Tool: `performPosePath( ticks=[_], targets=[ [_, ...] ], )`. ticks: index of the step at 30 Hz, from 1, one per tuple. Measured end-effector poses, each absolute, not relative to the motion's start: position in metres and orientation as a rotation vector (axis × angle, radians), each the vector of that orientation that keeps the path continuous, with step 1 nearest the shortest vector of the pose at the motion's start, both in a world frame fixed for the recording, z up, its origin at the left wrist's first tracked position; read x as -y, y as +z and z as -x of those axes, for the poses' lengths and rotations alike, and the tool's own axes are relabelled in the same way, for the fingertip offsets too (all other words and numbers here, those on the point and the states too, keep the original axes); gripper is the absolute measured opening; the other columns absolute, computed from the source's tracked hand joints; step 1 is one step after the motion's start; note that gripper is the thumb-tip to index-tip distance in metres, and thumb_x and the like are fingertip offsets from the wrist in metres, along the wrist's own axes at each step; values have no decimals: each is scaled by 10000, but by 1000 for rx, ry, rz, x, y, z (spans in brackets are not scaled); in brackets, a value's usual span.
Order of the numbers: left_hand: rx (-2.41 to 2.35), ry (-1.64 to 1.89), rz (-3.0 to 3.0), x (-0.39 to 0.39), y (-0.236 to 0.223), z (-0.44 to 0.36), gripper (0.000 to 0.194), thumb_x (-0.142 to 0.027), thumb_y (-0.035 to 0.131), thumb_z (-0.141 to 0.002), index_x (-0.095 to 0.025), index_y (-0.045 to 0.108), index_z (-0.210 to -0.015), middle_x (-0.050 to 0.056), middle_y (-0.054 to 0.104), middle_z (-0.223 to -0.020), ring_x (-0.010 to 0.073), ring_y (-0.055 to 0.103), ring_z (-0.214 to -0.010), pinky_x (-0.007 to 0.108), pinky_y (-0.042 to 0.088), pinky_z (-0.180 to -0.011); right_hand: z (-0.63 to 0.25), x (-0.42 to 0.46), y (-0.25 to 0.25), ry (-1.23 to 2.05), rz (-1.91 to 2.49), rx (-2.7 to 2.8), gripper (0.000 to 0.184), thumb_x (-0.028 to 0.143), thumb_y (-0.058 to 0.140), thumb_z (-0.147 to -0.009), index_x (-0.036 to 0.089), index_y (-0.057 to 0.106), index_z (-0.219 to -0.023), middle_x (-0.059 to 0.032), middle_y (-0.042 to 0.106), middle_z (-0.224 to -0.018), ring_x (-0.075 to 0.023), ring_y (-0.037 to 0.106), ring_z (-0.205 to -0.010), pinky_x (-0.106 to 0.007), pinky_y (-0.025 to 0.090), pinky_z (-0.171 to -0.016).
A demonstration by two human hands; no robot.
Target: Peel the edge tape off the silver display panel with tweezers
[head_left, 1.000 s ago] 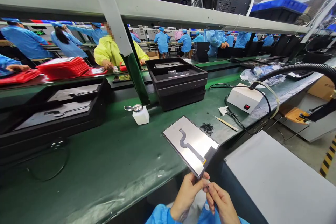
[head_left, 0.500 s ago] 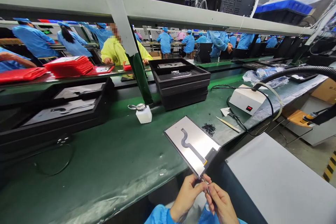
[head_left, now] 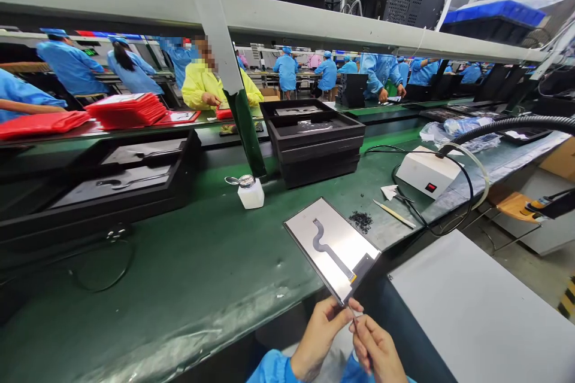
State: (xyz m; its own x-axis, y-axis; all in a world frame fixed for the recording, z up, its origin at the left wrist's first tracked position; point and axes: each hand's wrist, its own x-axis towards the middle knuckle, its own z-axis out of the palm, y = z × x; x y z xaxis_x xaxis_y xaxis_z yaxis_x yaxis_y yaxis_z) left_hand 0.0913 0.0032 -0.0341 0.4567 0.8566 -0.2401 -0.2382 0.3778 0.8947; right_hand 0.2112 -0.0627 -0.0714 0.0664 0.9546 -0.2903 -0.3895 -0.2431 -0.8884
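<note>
My left hand (head_left: 320,332) is closed on the near corner of a display panel (head_left: 330,245). The panel's silvery back faces up, with a dark, curved flex cable lying across it and an orange strip at the cable's near end. It is tilted over the edge of the green bench. My right hand (head_left: 376,344) pinches a thin grey piece (head_left: 353,310) right at that corner, beside the left fingertips. Its kind cannot be made out, as the fingers hide most of it. A heap of small black scraps (head_left: 360,221) lies on the bench past the panel.
A white pump bottle (head_left: 251,194) with its lid up stands beyond the panel. Stacked black trays (head_left: 314,152) and further trays with panels (head_left: 188,173) sit behind. A yellow stick (head_left: 394,214) and white box (head_left: 429,173) are to the right. Co-workers sit across the bench.
The whole view has turned a little left, so the bench things slide right. Both hands keep their hold at the panel's corner, the right fingers shifting slightly. Across the bench, co-workers' hands have moved.
</note>
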Motion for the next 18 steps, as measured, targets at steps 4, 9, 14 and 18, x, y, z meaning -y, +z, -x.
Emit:
performPosePath(
  ticks=[4, 9, 14, 18],
  targets=[
    [-799, 802, -905, -5, -36, -91, 488, -560, 835, -607, -102, 728, -735, 28, 619, -604, 137, 541, -578, 266, 453, -642, -210, 60, -73, 1565, 1135, 685, 571, 748, 666, -704, 185, 585, -761, 124, 362, -456, -24, 198, -343, -154, 199, -332],
    [-844, 850, -879, -4, -42, -97, 447, -508, 871, -580, -119, 690, -702, 22, 630, -670, 130, 545, -617, 244, 444, -644, -209, 65, -69, 1489, 1127, 717, 519, 681, 731, -699, 200, 535, -696, 70, 511, -548, -41, 342, -373, -178, 297, -376],
    [-794, 800, -893, -3, -38, -89, 506, -546, 865, -571, -113, 708, -780, 17, 616, -673, 105, 504, -551, 249, 437, -600, -209, 60, -72, 1491, 1120, 729, 521, 695, 678, -743, 177, 631, -716, 77, 436, -465, -78, 338, -399, -217, 318, -408],
    [-764, 776, -942, -5, -33, -80, 505, -573, 840, -590, -97, 740, -723, 22, 602, -574, 122, 510, -543, 262, 433, -605, -204, 54, -77, 1522, 1093, 743, 563, 746, 671, -696, 184, 633, -719, 100, 379, -434, -63, 253, -371, -213, 263, -378]
  ],
)
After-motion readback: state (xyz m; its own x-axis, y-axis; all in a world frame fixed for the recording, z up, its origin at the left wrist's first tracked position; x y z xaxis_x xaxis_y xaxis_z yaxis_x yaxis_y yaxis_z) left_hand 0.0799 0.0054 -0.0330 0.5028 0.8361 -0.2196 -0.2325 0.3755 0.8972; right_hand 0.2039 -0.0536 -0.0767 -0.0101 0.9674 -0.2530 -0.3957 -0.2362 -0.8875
